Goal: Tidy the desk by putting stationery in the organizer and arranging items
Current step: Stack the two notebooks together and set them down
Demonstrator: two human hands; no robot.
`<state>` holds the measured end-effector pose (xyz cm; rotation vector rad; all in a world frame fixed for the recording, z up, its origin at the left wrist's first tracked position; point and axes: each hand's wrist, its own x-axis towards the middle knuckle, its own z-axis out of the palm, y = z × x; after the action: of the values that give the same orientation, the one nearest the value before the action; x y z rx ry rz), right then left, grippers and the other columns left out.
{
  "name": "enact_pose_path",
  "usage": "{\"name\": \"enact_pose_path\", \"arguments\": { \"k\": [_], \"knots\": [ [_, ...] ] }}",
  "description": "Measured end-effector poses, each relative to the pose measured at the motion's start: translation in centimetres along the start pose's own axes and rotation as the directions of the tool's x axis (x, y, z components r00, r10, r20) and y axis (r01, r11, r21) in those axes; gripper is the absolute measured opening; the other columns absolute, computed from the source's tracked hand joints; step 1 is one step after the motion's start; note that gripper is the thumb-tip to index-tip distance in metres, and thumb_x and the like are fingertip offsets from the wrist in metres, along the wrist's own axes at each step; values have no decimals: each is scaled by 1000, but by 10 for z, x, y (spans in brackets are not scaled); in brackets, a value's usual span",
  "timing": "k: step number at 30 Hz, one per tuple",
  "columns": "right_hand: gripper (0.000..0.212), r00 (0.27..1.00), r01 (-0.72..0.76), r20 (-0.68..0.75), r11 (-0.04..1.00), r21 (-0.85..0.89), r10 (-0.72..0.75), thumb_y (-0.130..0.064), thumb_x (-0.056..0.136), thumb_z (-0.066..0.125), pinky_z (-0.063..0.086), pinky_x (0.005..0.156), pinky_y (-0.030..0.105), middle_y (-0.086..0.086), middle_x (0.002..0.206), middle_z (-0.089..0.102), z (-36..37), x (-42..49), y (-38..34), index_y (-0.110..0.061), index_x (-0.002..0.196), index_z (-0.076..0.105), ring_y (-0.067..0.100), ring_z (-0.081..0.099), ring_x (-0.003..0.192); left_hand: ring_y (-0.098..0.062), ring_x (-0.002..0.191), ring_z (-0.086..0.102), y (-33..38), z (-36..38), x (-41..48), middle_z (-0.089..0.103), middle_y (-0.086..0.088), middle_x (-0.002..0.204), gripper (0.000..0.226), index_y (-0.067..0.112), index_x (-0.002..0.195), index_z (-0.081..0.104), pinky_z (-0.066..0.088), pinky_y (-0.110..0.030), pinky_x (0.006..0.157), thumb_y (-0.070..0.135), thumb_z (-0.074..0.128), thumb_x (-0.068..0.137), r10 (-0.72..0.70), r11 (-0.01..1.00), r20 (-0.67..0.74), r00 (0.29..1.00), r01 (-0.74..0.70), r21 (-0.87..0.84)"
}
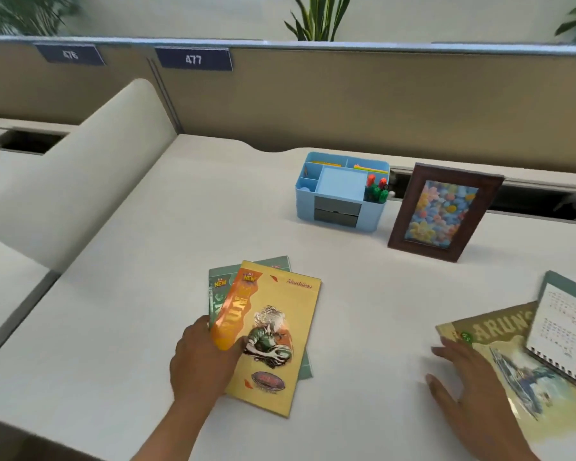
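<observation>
Desk [147, 294], three notebooks. Two stacked near centre: yellow notebook [280, 327] askew on green notebook [273, 262]. Left hand [202, 357] grips the yellow one's left edge, thumb on the cover. Third notebook [499, 331] near right, under one calendar [566, 324]; right hand [469, 387] flat, fingers spread, at its left edge. Far: one blue organizer [340, 207], one photo frame [444, 212] just right of it.

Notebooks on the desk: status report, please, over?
Left hand grips yellow notebook atop green notebook. Right hand open at third notebook, desk calendar overlapping it.
</observation>
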<state>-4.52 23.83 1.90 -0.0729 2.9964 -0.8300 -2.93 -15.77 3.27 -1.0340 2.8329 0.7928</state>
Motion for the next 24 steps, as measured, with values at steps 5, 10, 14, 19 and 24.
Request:
{"name": "enact_pose_path", "arguments": {
  "k": [5,10,14,19,24],
  "knots": [
    [36,976,-104,210,969,223,57,-21,86,73,46,91,25,-13,122,61,29,11,-80,-25,121,61,8,57,113,-28,99,59,-10,1,12,57,-6,106,69,17,106,58,53,-40,75,73,68,66,-23,997,16,1000,22,77],
    [42,913,-311,355,907,284,202,-27,88,71,42,84,20,-8,115,63,52,35,-140,-19,127,58,7,59,102,-32,119,54,-4,-4,42,54,-12,130,89,11,137,47,49,-43,90,68,68,73,-21,998,10,1000,22,-67],
    [35,875,-395,398,882,257,276,-33,88,70,42,81,26,-3,107,61,63,45,-166,-19,116,56,16,59,100,-30,100,63,5,-5,51,57,-10,112,84,14,122,49,53,-37,75,63,79,61,-40,999,121,992,44,-25],
    [37,861,-461,337,864,203,381,-41,82,73,52,73,33,4,99,65,82,44,-185,-11,102,62,24,64,93,-21,81,60,15,2,45,60,0,95,76,18,102,45,47,-29,62,60,85,52,-29,999,311,950,17,42],
    [20,778,-629,383,621,469,499,-25,81,80,58,74,39,8,86,77,80,41,-178,-9,91,74,26,72,79,-17,77,59,15,6,38,58,3,91,72,21,97,44,37,-25,51,63,83,54,59,997,336,940,-73,29]
  ]
}}
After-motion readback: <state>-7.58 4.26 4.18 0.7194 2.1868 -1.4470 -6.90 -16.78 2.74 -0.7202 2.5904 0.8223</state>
